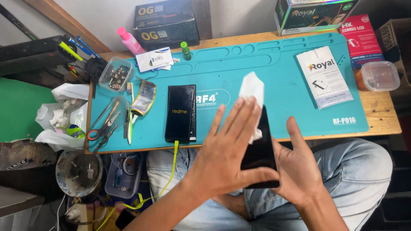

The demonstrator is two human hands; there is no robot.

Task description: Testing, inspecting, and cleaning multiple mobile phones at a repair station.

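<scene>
My right hand (299,164) holds a black phone panel (260,158) upright from behind, above my lap. My left hand (229,149) lies flat against the panel's front and presses a white tissue (252,92) to it with the fingers. The tissue sticks up past the fingertips. A second black smartphone (181,112), its screen lit, lies on the teal work mat (274,81) with a yellow cable (173,167) plugged into its near end.
Scissors and tweezers (105,124) lie at the mat's left edge beside a clear container (115,75). A white packet (324,77) rests on the mat's right, a clear lidded tub (380,76) beyond it. Boxes (167,21) line the back wall. A white bag (64,115) hangs at left.
</scene>
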